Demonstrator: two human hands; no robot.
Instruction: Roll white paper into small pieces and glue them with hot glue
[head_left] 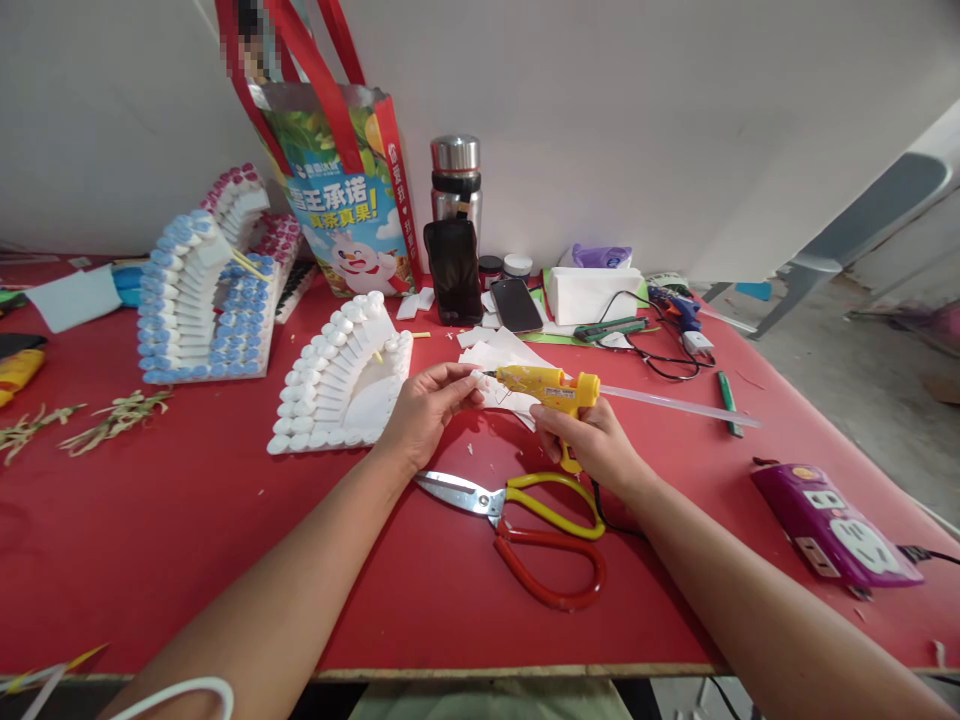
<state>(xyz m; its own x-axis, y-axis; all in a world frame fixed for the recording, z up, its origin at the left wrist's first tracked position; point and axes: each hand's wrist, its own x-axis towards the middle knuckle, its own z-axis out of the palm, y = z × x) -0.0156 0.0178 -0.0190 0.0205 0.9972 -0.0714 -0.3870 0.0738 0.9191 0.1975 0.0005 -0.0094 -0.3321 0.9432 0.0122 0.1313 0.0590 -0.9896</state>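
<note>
My right hand (592, 440) grips a yellow hot glue gun (551, 388) with a clear glue stick (679, 405) jutting out to the right. Its nozzle points left at a small white piece (477, 378) pinched in the fingers of my left hand (427, 405). Both hands hover over the red table (187, 520), above some white foam sheets (499, 355). Just left of my left hand stands a white fan-shaped foam model (341, 375).
Scissors (525, 525) with red and yellow handles lie under my wrists. A purple power strip (836, 525) sits at right. A blue-and-white foam model (202, 300), a printed bag (345, 190), a steel flask (455, 180), a phone (516, 305) and a white box (592, 295) stand behind.
</note>
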